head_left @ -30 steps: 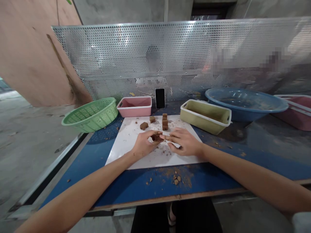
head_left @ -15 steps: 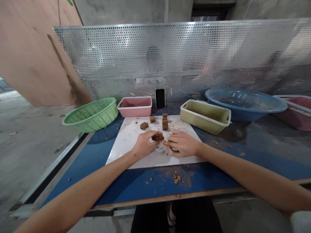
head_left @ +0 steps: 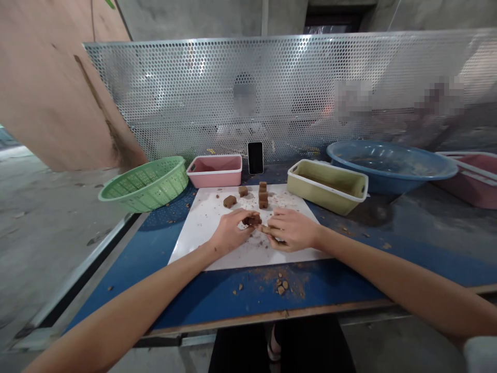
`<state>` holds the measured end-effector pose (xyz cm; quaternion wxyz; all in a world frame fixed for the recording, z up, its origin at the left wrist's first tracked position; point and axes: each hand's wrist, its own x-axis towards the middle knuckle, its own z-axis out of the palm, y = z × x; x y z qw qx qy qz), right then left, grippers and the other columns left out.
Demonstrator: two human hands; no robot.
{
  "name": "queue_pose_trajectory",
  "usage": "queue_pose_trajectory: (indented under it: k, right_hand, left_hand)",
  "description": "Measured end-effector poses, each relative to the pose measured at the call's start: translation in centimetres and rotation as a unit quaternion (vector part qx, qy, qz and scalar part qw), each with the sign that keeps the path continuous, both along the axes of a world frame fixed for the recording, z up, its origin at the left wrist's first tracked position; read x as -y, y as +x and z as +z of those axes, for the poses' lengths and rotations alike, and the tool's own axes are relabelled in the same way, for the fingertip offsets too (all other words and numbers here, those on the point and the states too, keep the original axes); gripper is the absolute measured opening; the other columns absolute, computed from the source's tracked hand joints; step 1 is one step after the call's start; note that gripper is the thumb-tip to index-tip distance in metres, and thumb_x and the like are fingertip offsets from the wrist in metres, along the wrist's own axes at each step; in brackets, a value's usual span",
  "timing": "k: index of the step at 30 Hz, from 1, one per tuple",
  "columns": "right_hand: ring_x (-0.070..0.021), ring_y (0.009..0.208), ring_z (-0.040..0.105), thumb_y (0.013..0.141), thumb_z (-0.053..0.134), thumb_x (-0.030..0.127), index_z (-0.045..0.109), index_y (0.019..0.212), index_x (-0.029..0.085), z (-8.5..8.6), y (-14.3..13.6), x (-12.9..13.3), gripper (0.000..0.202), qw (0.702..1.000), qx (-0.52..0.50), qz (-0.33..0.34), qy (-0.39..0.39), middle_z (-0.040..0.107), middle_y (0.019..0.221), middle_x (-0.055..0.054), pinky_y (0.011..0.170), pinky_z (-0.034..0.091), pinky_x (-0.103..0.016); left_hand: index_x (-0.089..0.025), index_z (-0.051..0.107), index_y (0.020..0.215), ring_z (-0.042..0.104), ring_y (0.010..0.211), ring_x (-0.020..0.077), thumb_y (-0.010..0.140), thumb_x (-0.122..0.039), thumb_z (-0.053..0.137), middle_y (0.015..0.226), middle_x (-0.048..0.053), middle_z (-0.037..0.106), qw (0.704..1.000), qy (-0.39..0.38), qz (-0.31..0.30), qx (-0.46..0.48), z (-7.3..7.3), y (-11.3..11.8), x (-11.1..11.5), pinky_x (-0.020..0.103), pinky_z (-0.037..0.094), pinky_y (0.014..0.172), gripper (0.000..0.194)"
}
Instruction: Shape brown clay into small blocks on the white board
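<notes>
Above the white board, my left hand grips a dark brown clay block between thumb and fingers. My right hand is just to its right, fingers bent and pressed around a thin tan piece whose tip reaches the block. What else may lie in that palm is hidden. Beyond the hands, a short row of brown blocks stands on the board, with two separate brown blocks to its left.
Behind the board are a green basket, a pink bin, a propped phone, an olive bin and a blue basin. Crumbs lie near the front edge. A perforated metal screen rises behind.
Both hands keep nearly the same place and hold. The thin piece in my right hand has shifted very slightly left against the block.
</notes>
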<state>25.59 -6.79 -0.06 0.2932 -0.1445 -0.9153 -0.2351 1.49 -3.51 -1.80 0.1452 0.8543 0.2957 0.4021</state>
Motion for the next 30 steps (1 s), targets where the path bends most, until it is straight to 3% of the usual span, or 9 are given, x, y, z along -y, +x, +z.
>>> queue_pose_trajectory:
  k: [2,4,8,14,20,30]
  right_hand:
    - [-0.0173,0.068,0.058,0.103,0.051,0.018,0.071,0.117,0.018,0.0,0.1,0.1,0.024,0.999,-0.045,-0.004,-0.025,0.069,0.078,-0.002,0.070,0.047,-0.034]
    - [-0.0191,0.076,0.063,0.104,0.052,0.021,0.069,0.115,0.019,0.0,0.0,0.2,0.021,0.987,-0.127,-0.054,-0.085,0.071,0.085,-0.004,0.077,0.050,-0.035]
    - [-0.0198,0.076,0.063,0.098,0.067,0.041,0.067,0.110,0.018,0.2,-0.4,0.3,0.025,0.923,-0.232,-0.163,-0.262,0.066,0.082,-0.003,0.071,0.049,-0.034]
    - [-0.0138,0.061,0.050,0.084,0.078,0.062,0.061,0.084,0.021,0.1,-1.9,0.4,0.044,0.843,-0.235,-0.218,-0.432,0.058,0.071,0.003,0.058,0.035,-0.029]
    - [-0.0132,0.061,0.046,0.086,0.073,0.059,0.052,0.074,0.023,0.0,-2.6,0.7,0.043,0.814,-0.271,-0.205,-0.471,0.055,0.067,0.003,0.058,0.033,-0.030]
    - [-0.0121,0.061,0.041,0.088,0.072,0.053,0.045,0.070,0.023,-1.0,-2.7,0.5,0.044,0.811,-0.298,-0.167,-0.475,0.047,0.063,0.005,0.057,0.032,-0.029]
  left_hand:
    - [-0.020,0.077,0.113,0.076,0.087,0.0175,0.088,-0.015,0.075,0.101,0.005,0.081,1.000,0.003,0.000,0.000,0.1,0.0,0.1,0.029,0.061,0.084,0.026]
    - [-0.021,0.076,0.114,0.076,0.088,0.0176,0.090,-0.017,0.075,0.100,0.005,0.081,1.000,0.017,0.006,0.003,0.1,0.0,0.2,0.029,0.061,0.085,0.025]
    - [-0.021,0.074,0.117,0.075,0.092,0.0182,0.095,-0.021,0.072,0.101,0.006,0.080,0.998,0.063,0.014,0.012,0.2,0.1,0.3,0.030,0.061,0.087,0.021]
    - [-0.021,0.070,0.124,0.074,0.100,0.0200,0.099,-0.014,0.065,0.110,0.008,0.080,0.991,0.129,-0.038,-0.020,0.1,-0.1,0.1,0.034,0.062,0.092,0.027]
    - [-0.021,0.070,0.124,0.074,0.101,0.0209,0.097,-0.012,0.066,0.109,0.007,0.080,0.988,0.145,-0.036,-0.024,-0.1,-0.1,0.0,0.035,0.062,0.092,0.029]
    - [-0.021,0.071,0.122,0.074,0.106,0.0226,0.094,-0.010,0.067,0.112,0.008,0.079,0.993,0.104,-0.046,-0.033,0.1,-0.1,0.0,0.040,0.062,0.096,0.030]
